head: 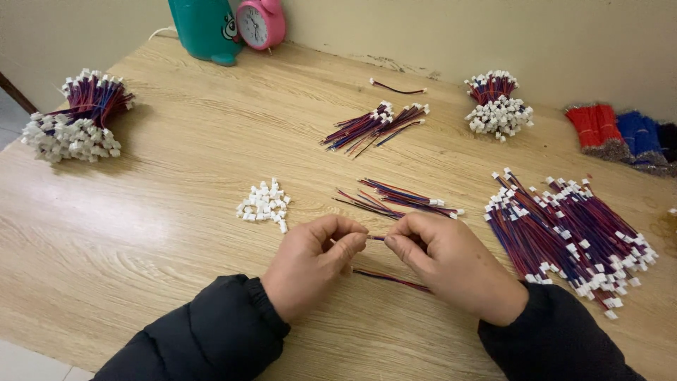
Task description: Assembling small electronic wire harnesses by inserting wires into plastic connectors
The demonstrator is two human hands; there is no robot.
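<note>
Head view, looking down on a pale wooden table (176, 212). At far left lies a tied bundle of red-and-blue wires (79, 120) with white plugs fanned toward the table edge. Behind it stand a teal container (204, 28) and a pink alarm clock (261, 22) against the wall. Nearer the middle sits a little heap of loose white connectors (265, 204). The left hand (310, 267) is closed in a pinch, thumb and forefinger gripping one end of a thin red-and-blue wire (377, 238); the right hand (451, 264) pinches the same wire from the other side, fingertips almost meeting (the rest trails under the right palm across the table). Just beyond the hands lies a small spread of finished wires (402, 199), and farther back another loose sheaf (374, 125). To the right rest a large fan of plugged wires (571, 233), a smaller tied bundle (496, 106), and red and blue bare-ended wire bundles (617, 134) by the wall.
</note>
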